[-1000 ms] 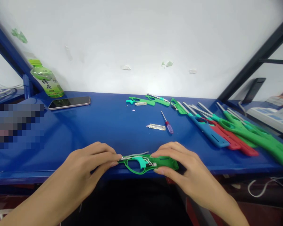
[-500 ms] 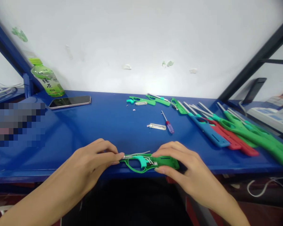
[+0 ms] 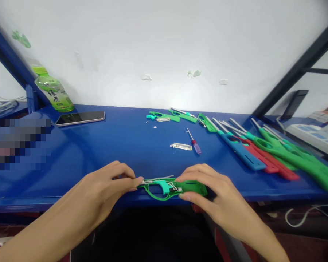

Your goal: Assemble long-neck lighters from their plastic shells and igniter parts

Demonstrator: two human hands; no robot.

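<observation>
An opened green long-reach lighter (image 3: 164, 187) lies at the table's front edge, its inside facing up. A teal trigger (image 3: 165, 186) and thin pale wires show in its casing. My left hand (image 3: 113, 185) pinches the lighter's left end, where the metal rod begins; the fingertips cover that spot. My right hand (image 3: 207, 185) grips the handle half between thumb and fingers. Beyond the hands lie a clear fuel tank (image 3: 182, 146) and a screwdriver (image 3: 196, 143) with a purple and red handle.
Opened green lighter parts (image 3: 168, 116) lie along the wall. Several whole lighters, among them a blue lighter (image 3: 242, 151) and a red lighter (image 3: 278, 165), fill the right side. A phone (image 3: 80, 118) and a green tea bottle (image 3: 54, 92) are at the back left.
Hardly anything differs. Both hands keep their hold on the green lighter, and the view has shifted very slightly.
</observation>
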